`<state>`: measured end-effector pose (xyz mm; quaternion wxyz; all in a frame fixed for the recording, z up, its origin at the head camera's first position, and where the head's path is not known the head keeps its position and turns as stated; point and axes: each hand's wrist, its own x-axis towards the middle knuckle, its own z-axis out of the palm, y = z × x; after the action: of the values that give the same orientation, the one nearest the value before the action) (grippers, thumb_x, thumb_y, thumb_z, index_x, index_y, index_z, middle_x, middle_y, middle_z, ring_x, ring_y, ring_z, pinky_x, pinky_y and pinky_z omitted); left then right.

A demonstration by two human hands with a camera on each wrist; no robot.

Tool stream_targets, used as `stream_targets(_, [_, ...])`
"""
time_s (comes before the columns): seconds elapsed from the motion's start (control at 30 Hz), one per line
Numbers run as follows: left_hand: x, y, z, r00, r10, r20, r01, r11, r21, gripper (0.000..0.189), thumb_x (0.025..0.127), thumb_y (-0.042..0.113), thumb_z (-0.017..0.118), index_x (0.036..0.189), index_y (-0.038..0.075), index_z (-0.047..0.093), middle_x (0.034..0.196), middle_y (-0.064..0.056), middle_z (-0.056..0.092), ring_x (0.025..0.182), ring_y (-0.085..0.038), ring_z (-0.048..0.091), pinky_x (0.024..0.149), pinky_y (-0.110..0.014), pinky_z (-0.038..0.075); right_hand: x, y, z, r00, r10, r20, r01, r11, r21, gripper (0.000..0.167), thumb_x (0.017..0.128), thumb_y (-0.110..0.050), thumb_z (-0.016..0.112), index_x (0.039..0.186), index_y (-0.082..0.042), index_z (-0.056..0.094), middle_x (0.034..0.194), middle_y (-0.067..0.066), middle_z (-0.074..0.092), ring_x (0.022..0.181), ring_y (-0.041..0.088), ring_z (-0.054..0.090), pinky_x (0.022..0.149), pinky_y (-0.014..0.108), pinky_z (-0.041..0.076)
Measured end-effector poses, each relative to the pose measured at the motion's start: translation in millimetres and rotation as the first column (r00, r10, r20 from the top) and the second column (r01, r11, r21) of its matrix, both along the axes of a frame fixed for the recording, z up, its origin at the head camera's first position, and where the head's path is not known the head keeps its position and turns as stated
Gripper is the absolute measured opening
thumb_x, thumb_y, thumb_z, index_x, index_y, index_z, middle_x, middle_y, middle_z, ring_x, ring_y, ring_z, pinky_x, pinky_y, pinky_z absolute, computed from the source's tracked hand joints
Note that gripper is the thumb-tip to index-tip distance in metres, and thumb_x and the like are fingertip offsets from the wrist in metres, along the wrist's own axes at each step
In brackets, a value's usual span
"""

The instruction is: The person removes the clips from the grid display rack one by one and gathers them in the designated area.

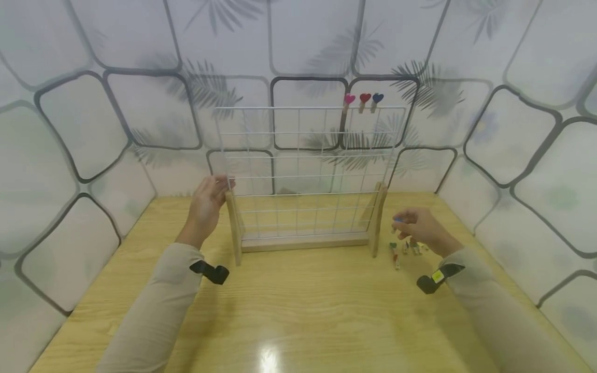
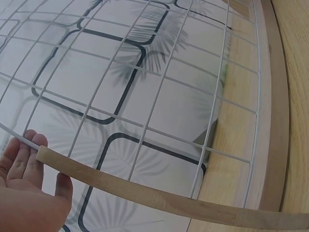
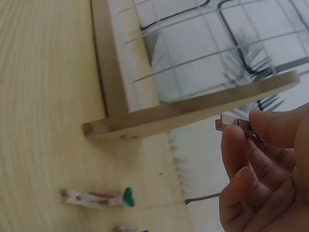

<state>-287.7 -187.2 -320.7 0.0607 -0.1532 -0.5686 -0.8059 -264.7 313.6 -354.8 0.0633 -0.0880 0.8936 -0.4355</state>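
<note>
A white wire grid rack (image 1: 305,242) with wooden side posts and a wooden base bar stands upright on the table. At its left side, my left hand (image 1: 207,202) holds the frame where the wire meets the top of the wooden post (image 2: 159,195), fingers at the wire and thumb by the post. Beyond the right post, my right hand (image 1: 420,228) pinches a small wooden clothespin (image 3: 231,121) between thumb and forefinger; a bit of blue shows on it in the head view. Pink (image 1: 349,99), red (image 1: 365,98) and blue (image 1: 377,98) heart clothespins are clipped to the top wire, toward the right.
Several loose clothespins lie on the table below my right hand, among them one with a green heart (image 3: 128,197). The wood-grain table (image 1: 298,311) meets patterned walls (image 1: 308,41) at the back and both sides.
</note>
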Motion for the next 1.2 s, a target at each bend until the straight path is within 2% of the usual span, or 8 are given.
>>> stream_targets(0.13, [0.3,-0.5,0.3,1.0,-0.001,-0.001,0.001,1.0,0.005,0.027,0.108,0.026,0.026,0.114,0.008,0.044,0.11,0.004,0.061,0.113,-0.015,0.052,0.104,-0.029,0.038,2.5,6.7,-17.4,0.998,-0.016,0.057,0.017,1.0,-0.004,0.044,0.098,-0.019,0.058,0.127,0.012,0.047,0.11,0.021,0.062,0.084,0.025,0.064,0.066,0.036,0.056])
stream_targets(0.27, [1.4,-1.1,-1.1,1.0,-0.001,0.016,0.0,1.0,0.007,0.026,0.108,0.025,0.026,0.114,0.007,0.044,0.109,0.005,0.061,0.112,-0.014,0.052,0.104,-0.028,0.039,8.9,14.7,-35.4,0.993,-0.025,0.112,0.024,1.0,0.003,0.042,0.096,-0.014,0.058,0.126,0.013,0.048,0.107,0.019,0.063,0.086,0.026,0.063,0.068,0.035,0.056])
stream_targets(0.47, [0.7,-0.3,-1.1,1.0,-0.004,0.004,0.004,1.0,0.006,0.026,0.108,0.025,0.026,0.115,0.007,0.043,0.109,0.005,0.062,0.115,-0.016,0.052,0.105,-0.029,0.038,17.2,27.4,-55.3,0.992,-0.055,0.115,0.048,0.997,0.063,0.044,0.095,-0.018,0.06,0.125,0.013,0.05,0.11,0.021,0.061,0.085,0.023,0.062,0.071,0.037,0.056])
stream_targets(0.67, [0.1,0.3,0.1,1.0,-0.002,-0.009,0.002,1.0,0.011,0.025,0.108,0.024,0.026,0.113,0.007,0.044,0.108,0.004,0.062,0.11,-0.013,0.054,0.103,-0.029,0.04,20.5,29.5,-66.0,0.989,-0.09,0.117,0.084,0.995,0.053,0.044,0.091,-0.011,0.063,0.125,0.014,0.051,0.112,0.025,0.061,0.076,0.019,0.062,0.063,0.03,0.055])
stream_targets(0.9, [1.4,1.3,1.6,1.0,0.005,0.001,-0.005,1.0,0.015,0.026,0.108,0.024,0.025,0.115,0.006,0.042,0.105,0.007,0.063,0.11,-0.013,0.054,0.102,-0.027,0.04,23.7,26.2,-66.7,0.99,-0.079,0.116,0.074,0.996,0.046,0.04,0.092,-0.009,0.063,0.123,0.015,0.053,0.1,0.016,0.065,0.072,0.019,0.062,0.06,0.027,0.054])
stream_targets(1.03, [1.6,1.8,1.4,1.0,0.009,0.008,-0.009,1.0,0.014,0.026,0.108,0.024,0.025,0.115,0.006,0.043,0.106,0.006,0.062,0.116,-0.018,0.051,0.102,-0.027,0.041,19.2,31.4,-64.1,0.992,-0.081,0.101,0.075,0.995,0.067,0.042,0.093,-0.013,0.064,0.124,0.013,0.052,0.103,0.019,0.065,0.077,0.02,0.063,0.064,0.032,0.056])
stream_targets(1.07, [1.5,1.8,1.3,1.0,0.009,0.007,-0.009,1.0,0.013,0.026,0.108,0.025,0.025,0.115,0.007,0.043,0.107,0.006,0.062,0.117,-0.019,0.051,0.102,-0.027,0.04,18.3,32.7,-61.8,0.992,-0.078,0.1,0.072,0.995,0.065,0.043,0.094,-0.014,0.063,0.124,0.013,0.051,0.108,0.022,0.064,0.079,0.02,0.063,0.066,0.033,0.057])
stream_targets(1.2, [2.1,0.2,0.1,1.0,0.006,0.002,-0.006,1.0,0.002,0.026,0.108,0.026,0.027,0.113,0.008,0.045,0.108,0.005,0.062,0.115,-0.016,0.052,0.102,-0.027,0.04,14.6,30.4,-45.6,0.995,-0.052,0.086,0.048,0.998,0.041,0.046,0.098,-0.02,0.058,0.129,0.013,0.047,0.117,0.029,0.059,0.086,0.024,0.063,0.071,0.037,0.057])
